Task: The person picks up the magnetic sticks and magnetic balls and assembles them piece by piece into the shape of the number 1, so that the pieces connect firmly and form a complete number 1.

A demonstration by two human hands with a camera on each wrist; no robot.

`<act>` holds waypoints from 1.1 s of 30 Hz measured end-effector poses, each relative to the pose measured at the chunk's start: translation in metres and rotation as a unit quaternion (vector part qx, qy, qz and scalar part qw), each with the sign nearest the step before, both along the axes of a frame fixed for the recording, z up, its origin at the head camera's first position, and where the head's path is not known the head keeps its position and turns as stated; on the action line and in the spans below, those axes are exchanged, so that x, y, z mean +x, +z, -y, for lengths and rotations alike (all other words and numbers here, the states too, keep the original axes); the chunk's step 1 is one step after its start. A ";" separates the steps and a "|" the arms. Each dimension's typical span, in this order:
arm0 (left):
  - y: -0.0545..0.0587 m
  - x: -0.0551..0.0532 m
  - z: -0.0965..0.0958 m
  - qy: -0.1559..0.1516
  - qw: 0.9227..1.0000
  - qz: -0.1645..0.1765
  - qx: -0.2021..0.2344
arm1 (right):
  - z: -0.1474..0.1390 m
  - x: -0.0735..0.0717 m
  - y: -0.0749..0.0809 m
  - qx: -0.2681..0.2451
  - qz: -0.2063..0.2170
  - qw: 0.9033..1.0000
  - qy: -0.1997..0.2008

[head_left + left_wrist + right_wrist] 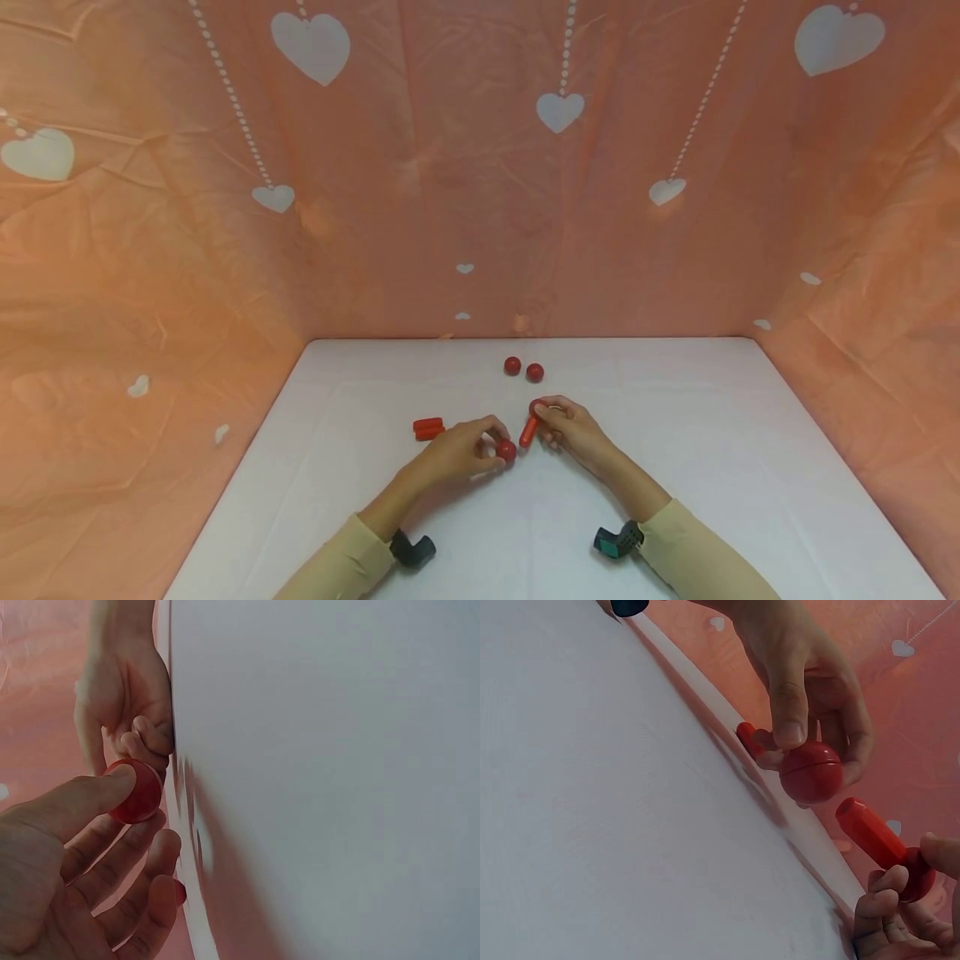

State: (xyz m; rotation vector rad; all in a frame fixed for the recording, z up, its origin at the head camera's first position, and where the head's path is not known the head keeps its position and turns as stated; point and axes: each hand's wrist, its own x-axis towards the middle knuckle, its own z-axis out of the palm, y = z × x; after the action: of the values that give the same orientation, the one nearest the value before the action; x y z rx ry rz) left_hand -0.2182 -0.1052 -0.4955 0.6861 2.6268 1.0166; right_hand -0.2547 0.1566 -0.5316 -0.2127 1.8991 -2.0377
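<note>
My left hand (463, 450) pinches a red ball (506, 452) between thumb and fingers, and a seam line runs around that ball (810, 774) in the right wrist view. Facing it, my right hand (576, 429) holds a second red ball (920, 876) from which a red rod (871, 834) sticks out. In the head view the rod (529, 432) slants down toward the left hand's ball, with a small gap between them. Both hands are just over the white table. Part of the right hand's ball is covered by its thumb and fingers.
Two more red balls (512, 366) lie toward the back of the white table (675, 400). Beside the left hand, red rods (428, 424) lie side by side. Orange sheeting (465, 225) with white hearts rises behind the table and at both sides.
</note>
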 end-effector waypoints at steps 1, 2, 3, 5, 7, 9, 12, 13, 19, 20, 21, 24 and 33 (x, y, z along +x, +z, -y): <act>0.000 0.000 0.000 -0.002 1.000 -0.001 0.000 | 0.000 0.000 0.000 -0.001 0.000 1.000 -0.002; 0.000 0.001 -0.001 -0.004 1.000 -0.002 0.001 | 0.001 0.000 0.000 -0.002 0.000 1.000 -0.003; 0.000 0.001 -0.001 -0.006 1.000 -0.002 0.000 | 0.001 0.000 0.000 -0.004 0.000 1.000 -0.003; 0.001 0.001 -0.002 -0.009 1.000 -0.003 0.003 | 0.001 -0.001 0.000 -0.007 0.000 1.000 -0.004; 0.002 0.002 -0.002 -0.011 1.000 -0.004 0.006 | 0.002 -0.001 0.000 -0.009 0.001 1.000 -0.005; 0.003 0.002 -0.003 -0.011 1.000 -0.002 0.004 | 0.002 -0.001 0.000 -0.009 0.003 1.000 -0.007; 0.004 0.002 -0.005 -0.009 1.000 -0.001 0.000 | 0.002 0.000 0.002 -0.007 0.008 1.000 -0.011; 0.004 0.002 -0.005 -0.008 1.000 0.000 0.000 | 0.002 0.000 0.002 -0.006 0.008 1.000 -0.012; 0.004 0.002 -0.007 -0.009 1.000 -0.003 0.007 | 0.002 0.001 0.004 -0.002 0.013 1.000 -0.018; 0.004 0.002 -0.007 -0.008 1.000 -0.004 0.006 | 0.002 0.001 0.004 -0.001 0.015 1.000 -0.018; 0.005 0.002 -0.007 -0.007 1.000 -0.004 0.005 | 0.002 0.001 0.004 0.000 0.015 1.000 -0.019; 0.006 0.003 -0.008 -0.008 1.000 -0.006 0.007 | 0.002 0.001 0.004 0.002 0.016 1.000 -0.021; 0.007 0.002 -0.011 -0.012 1.000 -0.007 0.016 | 0.001 0.001 0.003 -0.004 0.013 1.000 -0.017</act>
State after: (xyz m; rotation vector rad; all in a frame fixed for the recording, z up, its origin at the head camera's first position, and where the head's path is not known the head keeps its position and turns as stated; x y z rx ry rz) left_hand -0.2165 -0.0938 -0.4884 0.7327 2.6131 1.0534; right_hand -0.2541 0.1554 -0.5288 -0.1573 1.8907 -2.0609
